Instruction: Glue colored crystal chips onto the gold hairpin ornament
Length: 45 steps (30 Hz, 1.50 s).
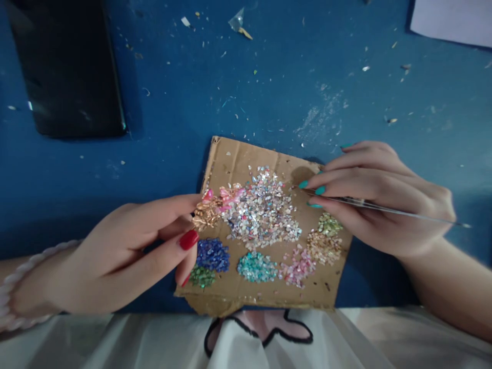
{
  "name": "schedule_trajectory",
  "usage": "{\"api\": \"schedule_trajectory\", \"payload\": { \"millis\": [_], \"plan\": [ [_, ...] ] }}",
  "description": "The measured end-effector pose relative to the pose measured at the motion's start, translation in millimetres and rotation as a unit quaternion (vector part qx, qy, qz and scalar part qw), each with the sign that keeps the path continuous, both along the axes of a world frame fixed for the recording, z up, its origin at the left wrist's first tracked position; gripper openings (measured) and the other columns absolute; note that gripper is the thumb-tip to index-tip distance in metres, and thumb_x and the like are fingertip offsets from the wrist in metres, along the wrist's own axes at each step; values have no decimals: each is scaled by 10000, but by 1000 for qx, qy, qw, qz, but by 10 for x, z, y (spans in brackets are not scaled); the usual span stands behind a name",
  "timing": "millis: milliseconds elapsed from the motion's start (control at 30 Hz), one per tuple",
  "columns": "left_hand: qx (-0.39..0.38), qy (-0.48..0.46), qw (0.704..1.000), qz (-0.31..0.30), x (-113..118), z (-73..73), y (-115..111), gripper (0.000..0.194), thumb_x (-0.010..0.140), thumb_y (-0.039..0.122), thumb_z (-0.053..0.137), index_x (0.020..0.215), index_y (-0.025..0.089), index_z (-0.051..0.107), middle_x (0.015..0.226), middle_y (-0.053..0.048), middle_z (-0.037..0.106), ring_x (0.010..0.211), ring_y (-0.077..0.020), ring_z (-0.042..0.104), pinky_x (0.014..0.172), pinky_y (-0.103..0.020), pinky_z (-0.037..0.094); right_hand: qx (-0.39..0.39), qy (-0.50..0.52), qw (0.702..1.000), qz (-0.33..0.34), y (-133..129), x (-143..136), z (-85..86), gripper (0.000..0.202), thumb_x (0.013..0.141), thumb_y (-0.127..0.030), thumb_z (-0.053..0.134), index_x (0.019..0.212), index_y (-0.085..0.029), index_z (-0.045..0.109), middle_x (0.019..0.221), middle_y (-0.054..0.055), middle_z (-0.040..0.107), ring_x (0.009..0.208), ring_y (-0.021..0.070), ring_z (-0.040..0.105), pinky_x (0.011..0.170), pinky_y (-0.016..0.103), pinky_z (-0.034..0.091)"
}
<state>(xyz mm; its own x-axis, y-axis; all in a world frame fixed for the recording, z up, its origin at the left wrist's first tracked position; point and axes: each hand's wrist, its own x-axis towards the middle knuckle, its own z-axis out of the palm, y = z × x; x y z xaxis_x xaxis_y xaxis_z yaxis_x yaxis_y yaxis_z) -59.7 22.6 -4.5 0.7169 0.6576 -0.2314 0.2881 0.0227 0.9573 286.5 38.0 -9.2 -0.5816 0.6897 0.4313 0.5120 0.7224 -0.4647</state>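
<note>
Between thumb and fingers, my left hand (142, 251) pinches a gold ornament with pink petal-like parts (207, 212), held over the left part of a cardboard piece (246, 148). My right hand (384, 195) grips thin metal tweezers (365, 204), their tips pointing left near the edge of a large pile of silvery, iridescent chips (265, 210). Around that pile lie smaller heaps of chips: blue (213, 254), green (203, 277), turquoise (256, 266), pink (298, 266), beige (324, 247) and yellow-green (329, 224). Whether the tweezers hold a chip is too small to tell.
A black phone-like slab (73, 66) lies at the upper left of the blue table (172, 113). A pale sheet (455, 20) is at the upper right corner. Small scraps and a clear plastic bit (237, 20) are scattered on the table. White cloth (154, 341) runs along the near edge.
</note>
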Motion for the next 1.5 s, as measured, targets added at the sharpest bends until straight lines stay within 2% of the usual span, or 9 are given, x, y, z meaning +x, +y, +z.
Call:
{"api": "schedule_trajectory", "payload": {
  "millis": [333, 667, 867, 1067, 1200, 1300, 1367, 1467, 1500],
  "plan": [
    [-8, -2, 1000, 1, 5, -3, -5, 523, 1085, 186, 437, 1593, 305, 456, 594, 102, 637, 402, -51, 512, 382, -120, 432, -3, -9, 1000, 16, 18, 18, 30, 230, 857, -2, 770, 984, -181, 702, 858, 65, 781, 803, 265, 763, 833, 473, 604],
    [-4, -2, 1000, -2, 5, -10, -11, 535, 1091, 181, 433, 1612, 301, 422, 595, 109, 634, 415, -46, 516, 411, -112, 448, 0, -6, 1000, 15, 12, 36, 24, 236, 891, -48, 767, 1021, -227, 683, 896, 31, 786, 833, 239, 761, 846, 462, 619],
    [-4, -2, 1000, -6, 1, -6, -6, 486, 1093, 201, 436, 1562, 326, 476, 602, 112, 645, 412, -38, 507, 401, -102, 429, -9, -3, 1000, 15, 27, 20, 33, 268, 868, 1, 741, 993, -231, 692, 902, 27, 787, 822, 250, 761, 834, 468, 615],
    [7, -4, 1000, -14, 49, 30, 26, 565, 1081, 143, 420, 1619, 316, 400, 620, 117, 674, 424, -25, 515, 422, -77, 430, -14, 9, 999, 27, 8, -12, 80, 283, 857, 37, 735, 1009, -196, 683, 896, 54, 781, 824, 246, 739, 832, 465, 611],
    [13, -30, 999, -2, 98, 42, 28, 562, 1072, 114, 440, 1587, 338, 447, 638, 119, 691, 459, -22, 556, 472, -69, 462, -31, 23, 999, 17, -28, -60, 144, 237, 883, 21, 716, 1004, -181, 694, 916, 53, 788, 878, 224, 739, 873, 419, 617],
    [-9, -32, 999, 18, 110, 40, 18, 537, 1082, 125, 438, 1574, 338, 464, 648, 103, 697, 484, -33, 585, 477, -81, 460, -47, 0, 999, 11, -27, -74, 242, 85, 1003, -128, 664, 1001, -202, 704, 945, 38, 791, 968, 187, 737, 986, 378, 594],
    [-14, -30, 999, 10, 109, 39, 25, 528, 1085, 142, 428, 1586, 306, 445, 658, 86, 706, 497, -51, 608, 491, -104, 482, -53, -30, 998, 34, 3, -88, 335, 116, 1055, -199, 611, 992, -207, 709, 971, 34, 791, 1044, 171, 729, 1064, 356, 563],
    [-9, -39, 999, -13, 108, 46, 54, 524, 1082, 155, 421, 1597, 250, 413, 679, 73, 727, 492, -64, 600, 522, -133, 517, -73, -74, 984, 146, 56, -159, 476, 137, 1034, -155, 621, 1128, -198, 710, 1138, 29, 783, 1201, 154, 688, 1154, 311, 509],
    [-8, -38, 999, -16, 110, 53, 65, 518, 1078, 153, 422, 1590, 228, 420, 681, 72, 731, 483, -63, 584, 517, -136, 511, -65, -56, 988, 127, 66, -196, 513, 159, 1030, -133, 615, 1131, -212, 708, 1168, 18, 777, 1214, 148, 679, 1165, 305, 499]
  ]
}}
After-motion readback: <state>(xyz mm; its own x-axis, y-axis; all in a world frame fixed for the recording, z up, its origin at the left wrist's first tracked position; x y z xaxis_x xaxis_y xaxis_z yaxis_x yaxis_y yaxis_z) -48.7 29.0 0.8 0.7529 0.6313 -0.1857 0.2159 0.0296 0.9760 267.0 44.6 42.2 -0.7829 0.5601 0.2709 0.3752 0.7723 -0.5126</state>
